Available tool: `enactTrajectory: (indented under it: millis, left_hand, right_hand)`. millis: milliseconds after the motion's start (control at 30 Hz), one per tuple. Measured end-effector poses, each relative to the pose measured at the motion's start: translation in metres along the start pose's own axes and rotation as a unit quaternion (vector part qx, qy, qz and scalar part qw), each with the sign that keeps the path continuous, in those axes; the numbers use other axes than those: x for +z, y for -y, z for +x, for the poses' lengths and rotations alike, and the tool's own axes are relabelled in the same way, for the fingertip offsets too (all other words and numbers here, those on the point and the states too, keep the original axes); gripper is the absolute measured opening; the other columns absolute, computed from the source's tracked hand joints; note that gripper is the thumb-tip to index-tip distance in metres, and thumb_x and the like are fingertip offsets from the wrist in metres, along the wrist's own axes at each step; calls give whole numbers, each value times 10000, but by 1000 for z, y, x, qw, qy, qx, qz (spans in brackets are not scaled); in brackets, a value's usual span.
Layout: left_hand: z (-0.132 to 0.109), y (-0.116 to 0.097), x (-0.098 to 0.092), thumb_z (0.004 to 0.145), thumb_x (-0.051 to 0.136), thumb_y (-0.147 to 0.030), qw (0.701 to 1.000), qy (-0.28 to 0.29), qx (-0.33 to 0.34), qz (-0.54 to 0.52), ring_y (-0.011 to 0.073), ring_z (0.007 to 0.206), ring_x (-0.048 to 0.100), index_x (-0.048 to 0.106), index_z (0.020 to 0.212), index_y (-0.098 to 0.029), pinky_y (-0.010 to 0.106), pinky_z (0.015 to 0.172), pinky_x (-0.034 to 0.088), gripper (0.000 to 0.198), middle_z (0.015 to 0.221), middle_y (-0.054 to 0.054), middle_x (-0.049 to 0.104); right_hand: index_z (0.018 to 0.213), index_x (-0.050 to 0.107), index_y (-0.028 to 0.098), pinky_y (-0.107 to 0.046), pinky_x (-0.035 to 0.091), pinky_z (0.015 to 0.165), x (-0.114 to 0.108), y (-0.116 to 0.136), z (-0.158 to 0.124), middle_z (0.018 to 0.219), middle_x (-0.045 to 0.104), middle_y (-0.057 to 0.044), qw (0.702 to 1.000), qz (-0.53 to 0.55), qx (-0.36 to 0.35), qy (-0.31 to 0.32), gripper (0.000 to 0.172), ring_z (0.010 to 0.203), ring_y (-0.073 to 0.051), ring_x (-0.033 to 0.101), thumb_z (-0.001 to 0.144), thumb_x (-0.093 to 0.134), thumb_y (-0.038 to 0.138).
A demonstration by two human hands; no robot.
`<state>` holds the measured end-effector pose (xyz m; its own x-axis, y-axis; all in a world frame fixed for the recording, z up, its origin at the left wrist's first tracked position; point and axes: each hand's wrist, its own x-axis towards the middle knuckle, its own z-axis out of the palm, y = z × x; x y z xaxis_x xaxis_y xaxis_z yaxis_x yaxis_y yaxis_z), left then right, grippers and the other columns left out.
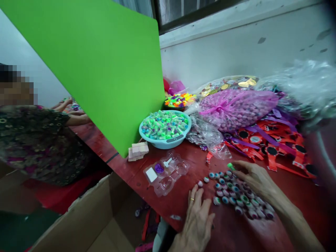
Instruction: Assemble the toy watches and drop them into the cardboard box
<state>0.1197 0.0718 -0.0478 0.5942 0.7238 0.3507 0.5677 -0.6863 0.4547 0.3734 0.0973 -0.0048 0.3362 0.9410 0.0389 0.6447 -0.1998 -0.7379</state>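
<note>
My left hand (197,217) rests on the red table with its fingers stretched out, a ring on one of them. Its fingertips are beside a small eyeball (200,183) at the left end of a spread of toy eyeballs (233,194). My right hand (249,176) reaches over the far side of that spread. A small bright green cap (230,166) sticks out between its thumb and fingers; the rest of the piece is hidden. Nearby lies a clear blister tray (166,187) with a white block, a purple coil and a white T-shaped piece in its hollows.
Behind stands a blue basin (172,142) of green-capped clear tubes, with pale blocks (138,150) beside it. Bags of parts (233,108) and red toy watches (273,150) fill the back right. A green board (105,70) screens off a seated person (34,140); a cardboard box (86,213) stands below.
</note>
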Motion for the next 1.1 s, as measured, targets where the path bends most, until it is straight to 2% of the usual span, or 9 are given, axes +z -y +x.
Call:
enactTrajectory:
  millis: [167, 233, 333, 433, 567, 667, 833, 967, 1100]
  left_hand:
    - [0, -4, 5, 812, 573, -147, 1000, 12, -5, 18, 339, 1347, 345, 588, 1141, -173, 498, 1034, 441, 331, 1385, 163, 479]
    - [1, -3, 8, 816, 585, -179, 1000, -1, -12, 27, 354, 1345, 343, 595, 1129, -178, 521, 1025, 444, 314, 1384, 169, 480]
    - [-1, 3, 12, 821, 553, -146, 998, -23, 22, 48, 364, 1341, 344, 600, 1082, -148, 558, 1010, 440, 265, 1360, 191, 496]
    - [-4, 12, 16, 822, 522, -99, 995, -54, 58, 53, 344, 1356, 324, 594, 1080, -143, 560, 1003, 445, 271, 1336, 182, 514]
    - [-6, 14, 15, 847, 500, -92, 996, -70, 42, 32, 290, 1371, 315, 594, 1097, -193, 523, 1027, 438, 285, 1356, 133, 504]
    - [-4, 8, 10, 832, 509, -78, 998, -49, 34, 32, 348, 1354, 328, 596, 1087, -152, 566, 987, 455, 279, 1344, 176, 502]
    - [2, 2, 4, 808, 500, -48, 996, -48, 50, 49, 410, 1306, 380, 608, 978, -116, 640, 942, 447, 213, 1259, 206, 550]
    - [3, 3, 5, 816, 489, -57, 995, -75, 51, 52, 390, 1274, 432, 609, 963, -135, 628, 928, 467, 205, 1216, 180, 579]
    - [3, 4, 5, 829, 467, -56, 991, -103, 58, 59, 372, 1255, 461, 613, 957, -147, 608, 909, 494, 214, 1187, 162, 594]
  right_hand:
    - [903, 695, 171, -309, 489, 694, 8, 68, 21, 863, 715, -60, 984, 114, -104, 89, 345, 802, -243, 654, 740, 568, 448]
    - [784, 678, 169, -278, 444, 610, 16, 112, 45, 707, 671, -31, 981, 63, -185, 9, 253, 671, -204, 606, 749, 555, 387]
    - [719, 626, 160, -263, 382, 613, 31, 169, 86, 662, 609, -32, 977, 50, -198, -60, 207, 664, -180, 540, 796, 487, 293]
    - [735, 624, 152, -270, 376, 658, 44, 191, 102, 719, 620, -54, 976, 28, -198, -81, 225, 715, -180, 532, 834, 449, 255]
    - [769, 670, 161, -249, 398, 632, 39, 163, 65, 684, 642, -23, 981, -3, -191, -41, 222, 655, -153, 557, 838, 489, 271]
    - [731, 689, 162, -233, 425, 565, 10, 113, 32, 609, 650, -9, 989, -27, -143, -19, 258, 570, -146, 587, 835, 502, 307]
    - [897, 702, 95, -339, 492, 696, -37, 21, 38, 801, 706, -122, 979, -137, 29, -151, 297, 759, -250, 663, 855, 436, 219]
    - [1004, 656, 101, -402, 484, 838, -21, -18, 67, 988, 671, -114, 962, -221, 80, -142, 202, 951, -240, 624, 873, 540, 203]
    - [1061, 598, 141, -387, 512, 810, 6, -30, 79, 1075, 613, -66, 955, -268, 83, -97, 237, 936, -183, 608, 895, 571, 308]
